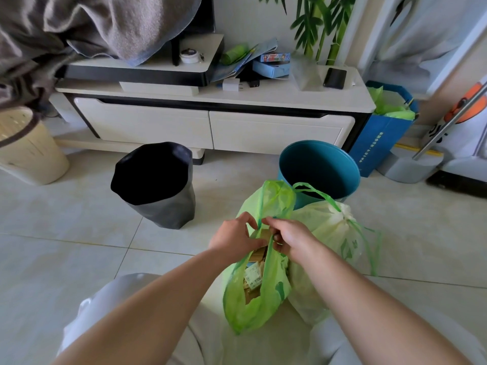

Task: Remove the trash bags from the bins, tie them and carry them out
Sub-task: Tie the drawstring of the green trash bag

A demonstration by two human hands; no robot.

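A green trash bag (259, 309) with cardboard and paper inside stands on the floor between my knees, its mouth partly gaping. My left hand (234, 237) and my right hand (290, 239) both pinch the bag's top edge and green drawstring, close together. Right of it sits a second pale green bag (326, 227), cinched at the top with its drawstring loop sticking up. Behind the bags stands a teal bin (320, 169) with no bag in it. To the left stands a dark grey bin (155, 185) with a black lining.
A white TV cabinet (210, 122) runs along the wall behind the bins. A cream basket (29, 151) stands at the left. A blue paper bag (382, 135) with green bags in it and a mop base (411, 164) stand at the right. Tiled floor lies around.
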